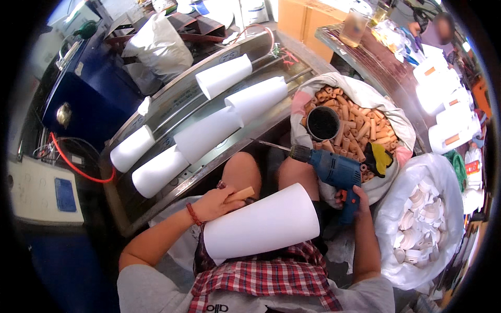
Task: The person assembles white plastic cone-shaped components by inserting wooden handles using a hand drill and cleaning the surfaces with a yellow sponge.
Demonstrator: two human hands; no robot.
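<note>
My left hand (215,203) grips a short tan wooden peg (239,195) above my left knee. A large white paper cone (262,227) lies across my lap, wide end to the right, just below that hand. My right hand (356,200) holds the handle of a blue power drill (333,169), whose bit points left toward the metal trough. Close behind the drill, a white sack (355,91) is full of several tan wooden pegs (360,122), with a small black-filled round tub (322,123) on top.
Several white cones (209,135) lie in a slanted metal trough (172,99) ahead. A clear bag of white plastic caps (420,221) sits at my right. A blue machine with a red cable (78,104) stands left. Another person (441,28) sits far right behind a cluttered bench.
</note>
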